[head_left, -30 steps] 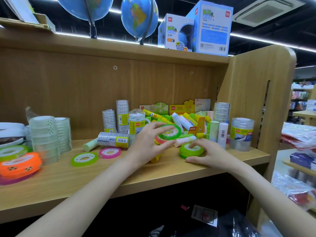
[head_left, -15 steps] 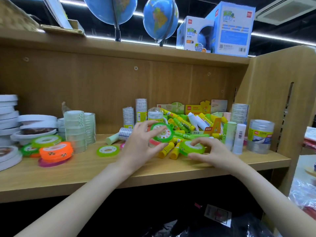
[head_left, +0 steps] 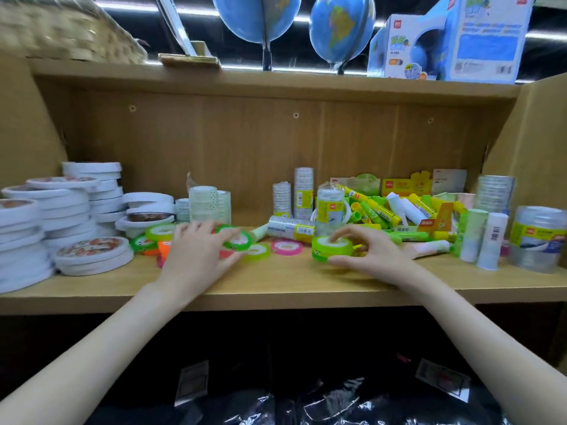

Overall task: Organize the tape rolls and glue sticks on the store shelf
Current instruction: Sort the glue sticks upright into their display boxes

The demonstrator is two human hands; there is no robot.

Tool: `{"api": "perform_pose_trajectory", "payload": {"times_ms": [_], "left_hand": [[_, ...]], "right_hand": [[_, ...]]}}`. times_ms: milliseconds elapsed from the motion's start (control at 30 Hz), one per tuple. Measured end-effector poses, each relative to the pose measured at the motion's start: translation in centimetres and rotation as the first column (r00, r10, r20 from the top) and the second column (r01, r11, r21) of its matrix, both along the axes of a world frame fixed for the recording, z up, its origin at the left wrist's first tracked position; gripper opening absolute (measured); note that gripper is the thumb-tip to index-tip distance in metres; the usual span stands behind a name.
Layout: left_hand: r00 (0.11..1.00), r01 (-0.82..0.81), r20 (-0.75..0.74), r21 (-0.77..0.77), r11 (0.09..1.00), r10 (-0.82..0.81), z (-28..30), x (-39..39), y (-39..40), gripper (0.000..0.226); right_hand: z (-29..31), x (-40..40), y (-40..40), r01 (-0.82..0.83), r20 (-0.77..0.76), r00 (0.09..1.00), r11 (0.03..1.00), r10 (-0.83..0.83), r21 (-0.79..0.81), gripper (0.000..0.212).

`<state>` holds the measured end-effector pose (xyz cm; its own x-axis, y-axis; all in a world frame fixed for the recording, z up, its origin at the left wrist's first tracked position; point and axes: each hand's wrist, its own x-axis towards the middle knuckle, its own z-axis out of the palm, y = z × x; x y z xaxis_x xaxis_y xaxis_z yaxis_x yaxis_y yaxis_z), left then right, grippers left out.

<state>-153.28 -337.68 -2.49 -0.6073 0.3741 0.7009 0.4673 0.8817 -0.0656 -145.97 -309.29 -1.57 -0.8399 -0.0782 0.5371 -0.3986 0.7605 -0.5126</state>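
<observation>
On shelf (head_left: 276, 283), hands gripping tape rolls (head_left: 331, 248)

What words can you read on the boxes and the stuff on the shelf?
"GLOBE": on the white globe box on the top shelf.
"APP": lower on the same box, only roughly readable.
Blue box beside it: print too blurred to read.
Glue sticks and yellow tape labels: red logo and small print, too small to read.
Barcode on the white tube: digits unreadable.
</observation>
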Motion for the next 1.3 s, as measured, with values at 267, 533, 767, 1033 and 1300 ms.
{"api": "perform_pose_trajectory", "payload": {"times_ms": [267, 533, 767, 1033, 1300], "left_hand": [[0.981, 0.194, -0.020, 0.130, 0.972, -0.193, -0.1, 0.3, 1.8, 0.067], [0.824, 0.523, 0.170, 0.137, 0.841, -0.540, 0.0, 3.3, 11.5, 0.069], [0.868, 0.441, 0.272, -0.036, 0.897, -0.416, 0.2, 2.9, 15.0, 0.053], [0.826, 0.476, 0.356, -0.027, 0.879, -0.436, 0.7, 2.0, 15.2, 0.048], [0.903, 0.373, 0.252, -0.055, 0.926, -0.349, 0.3, 1.4, 14.4, 0.045]], "right_hand": [[0.0, 0.0, -0.1, -0.012, 0.135, 0.991, 0.993, -0.004, 0.114, 0.054], [-0.5, 3.8, 7.9, 0.492, -0.197, 0.867, 0.847, -0.457, 0.202, 0.019], [-1.4, 4.1, 9.6, 0.545, 0.036, 0.801, 0.754, -0.597, 0.367, 0.024], [2.1, 3.8, 9.2, 0.484, 0.141, 0.780, 0.731, -0.609, 0.482, 0.037], [1.4, 2.3, 9.0, 0.440, 0.160, 0.898, 0.831, -0.409, -0.341, 0.053]]}}
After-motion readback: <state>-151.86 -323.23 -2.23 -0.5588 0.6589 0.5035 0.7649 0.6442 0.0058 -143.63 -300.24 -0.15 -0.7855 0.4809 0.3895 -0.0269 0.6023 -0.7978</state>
